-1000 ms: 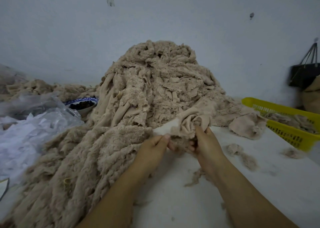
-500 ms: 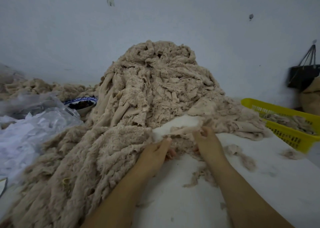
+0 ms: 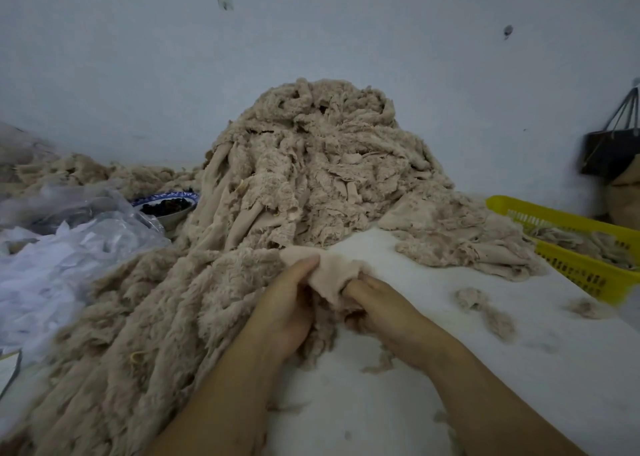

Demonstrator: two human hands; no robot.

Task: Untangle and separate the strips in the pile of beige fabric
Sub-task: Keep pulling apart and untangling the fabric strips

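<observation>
A white table (image 3: 433, 369) runs back to the wall, its right half mostly bare. The pile of beige fabric (image 3: 311, 178) sits at the back centre, heaped high. From its foot a long spread of fleecy strips (image 3: 138, 317) runs down the left side toward the near edge, and a lower, flatter heap (image 3: 467, 237) slopes off to the right, ending just beside a yellow basket (image 3: 571, 272). Loose tufts of lint (image 3: 485, 306) lie scattered on the bare surface. At left rests a clear plastic bag (image 3: 69, 248) of white scraps. Behind it stands a blue-rimmed bowl (image 3: 173, 216) with dark contents, touching the pile, and more beige fabric (image 3: 86, 171) lies along the wall.
</observation>
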